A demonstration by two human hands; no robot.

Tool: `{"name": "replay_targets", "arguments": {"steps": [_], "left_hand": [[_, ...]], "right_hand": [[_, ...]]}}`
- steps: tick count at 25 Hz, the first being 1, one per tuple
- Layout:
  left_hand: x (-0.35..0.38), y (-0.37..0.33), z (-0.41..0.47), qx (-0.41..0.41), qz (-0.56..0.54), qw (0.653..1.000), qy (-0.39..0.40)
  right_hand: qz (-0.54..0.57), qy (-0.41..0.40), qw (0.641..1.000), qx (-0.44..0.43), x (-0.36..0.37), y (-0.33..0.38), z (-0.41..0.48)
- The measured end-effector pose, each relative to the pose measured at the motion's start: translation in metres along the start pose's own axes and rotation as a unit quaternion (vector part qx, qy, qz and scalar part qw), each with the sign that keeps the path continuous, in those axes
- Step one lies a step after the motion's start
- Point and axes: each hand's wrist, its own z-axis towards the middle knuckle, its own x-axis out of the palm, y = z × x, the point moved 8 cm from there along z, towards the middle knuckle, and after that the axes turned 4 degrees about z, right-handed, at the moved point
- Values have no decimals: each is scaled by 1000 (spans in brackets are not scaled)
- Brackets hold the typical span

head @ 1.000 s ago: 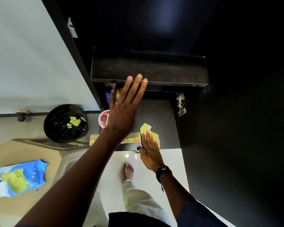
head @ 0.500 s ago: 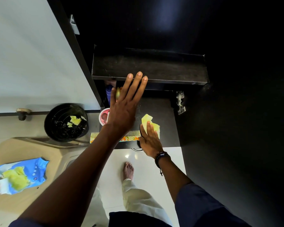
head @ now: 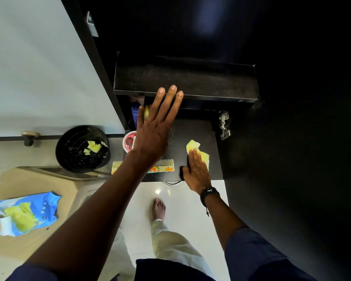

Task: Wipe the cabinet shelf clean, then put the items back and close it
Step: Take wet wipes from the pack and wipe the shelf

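Right hand (head: 197, 171) is pressing the yellow wipe (head: 199, 152) flat near the lower shelf (head: 190, 134)'s front-right corner to scrub; left hand (head: 156, 128) is hovering open, fingers spread, grasping nothing.

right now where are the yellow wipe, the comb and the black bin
yellow wipe (head: 193, 145), head view, on the crumpled end beyond the fingertips
comb (head: 166, 162), head view, on the teeth right of the forearm
black bin (head: 69, 147), head view, on the inner left wall
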Motion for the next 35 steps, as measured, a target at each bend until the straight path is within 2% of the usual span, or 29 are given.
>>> {"name": "replay_targets", "arguments": {"steps": [4,8,10,13,16,21,25,27,29,35], "left_hand": [[2,1,1,4,18,1000,-8],[2,1,1,4,15,1000,1],[1,0,1,3,11,1000,5],[-1,0,1,2,7,1000,5],[0,0,1,2,7,1000,4],[1,0,0,4,5,1000,12],[-1,0,1,-1,0,1000,23],[-2,0,1,-2,-9,999,32],[-5,-3,0,-1,-13,999,32],[-3,-1,1,0,-1,1000,25]], "right_hand": [[-6,16,998,-62,20,28,-1],[-23,-6,994,-109,35,5,-53],[-29,-19,996,-84,25,-23,-62],[-37,-40,998,21,-7,-57,-40],[-17,-34,997,68,-28,-45,3],[-10,39,999,-26,10,14,5],[-65,-3,995,-74,24,-17,-47],[-105,-35,993,-33,2,-44,-44],[-136,-33,990,11,-20,-55,-22],[-86,19,994,60,-45,-11,84]]}}
